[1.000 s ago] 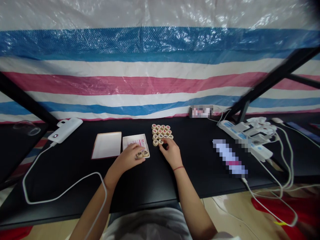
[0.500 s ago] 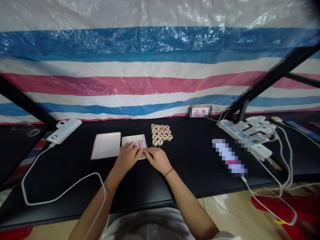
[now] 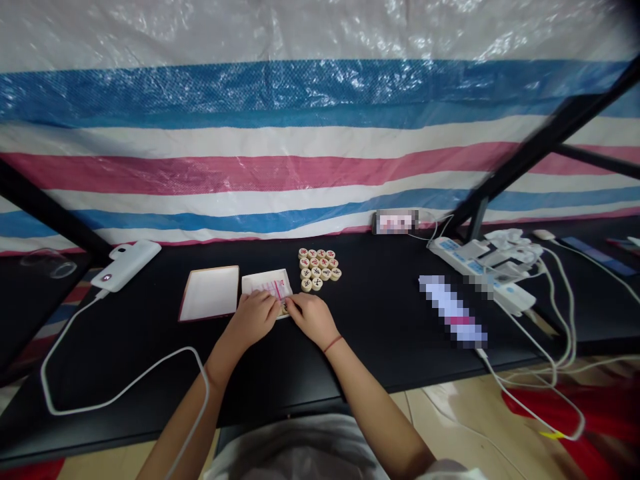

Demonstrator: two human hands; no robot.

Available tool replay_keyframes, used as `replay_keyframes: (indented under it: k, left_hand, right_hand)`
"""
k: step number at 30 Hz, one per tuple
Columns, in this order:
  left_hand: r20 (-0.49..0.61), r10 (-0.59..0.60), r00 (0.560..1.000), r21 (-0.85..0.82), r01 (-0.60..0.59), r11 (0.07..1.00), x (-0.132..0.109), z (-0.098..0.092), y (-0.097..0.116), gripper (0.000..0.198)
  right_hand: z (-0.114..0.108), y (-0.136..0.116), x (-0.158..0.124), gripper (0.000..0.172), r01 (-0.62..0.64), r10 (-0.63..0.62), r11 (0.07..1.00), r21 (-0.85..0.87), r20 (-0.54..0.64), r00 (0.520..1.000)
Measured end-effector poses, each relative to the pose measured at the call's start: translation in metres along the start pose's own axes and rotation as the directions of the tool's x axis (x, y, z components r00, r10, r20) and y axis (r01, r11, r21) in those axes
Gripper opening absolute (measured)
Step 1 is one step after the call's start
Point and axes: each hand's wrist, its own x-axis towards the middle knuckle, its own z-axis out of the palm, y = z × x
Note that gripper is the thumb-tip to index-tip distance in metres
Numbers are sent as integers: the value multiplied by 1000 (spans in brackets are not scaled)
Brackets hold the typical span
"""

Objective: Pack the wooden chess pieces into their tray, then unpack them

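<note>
A small white box (image 3: 250,281) stands on the black table with a printed sheet (image 3: 273,285) in it, white with pink lines. My left hand (image 3: 256,319) is over the box's near side, its fingers curled against the sheet. At the near right corner my right hand (image 3: 314,319) has thumb and fingers drawn together; whatever they grip is hidden. Between the hands, part of a Chinese chess piece (image 3: 283,310) shows in the box. Several more round chess pieces (image 3: 316,263) with red or black characters stand in rows just beyond my right hand.
Left of the box lies a shallow lid (image 3: 210,293), white inside. A white power bank (image 3: 127,265) with a cable is farther left. On the right are a phone (image 3: 453,310), a power strip (image 3: 483,277) with plugs and cables, and another phone (image 3: 396,221) by the striped sheeting.
The view has shifted slightly, so the things on the table appear a little farther left. Both hands stay at the box, with only slight finger movement. The chess piece rows look the same.
</note>
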Motion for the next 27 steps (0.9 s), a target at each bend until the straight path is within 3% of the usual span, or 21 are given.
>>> replay_keyframes:
  k: [7,12,15,19,22,27]
  left_hand:
    - [-1,-8,1000,-74,8,997,-2,-5,-2,26]
    - [-136,-62,989,-257,25,966,3,-3,-6,20]
    - [-221,-92,971,-469,-23,883,6,-3,-1,18]
    - [-187,-201,962,-680,21,733,7,-2,8,20]
    - [-136,-254,958,-760,64,647,6,-3,11,22]
    - [-119,-324,939,-827,86,556,6,-4,14,25]
  right_hand:
    - [1,3,-1,28,3,-2,999,46,-17,1000]
    - [-2,4,-3,20,51,-10,965,256,-160,987]
    - [-5,0,-3,23,163,-86,938,304,-252,964]
    - [-6,-3,-3,24,243,-139,922,301,-327,935]
    - [-7,-3,-3,15,264,-153,922,283,-361,920]
    - [-7,-1,-4,17,269,-158,924,270,-371,915]
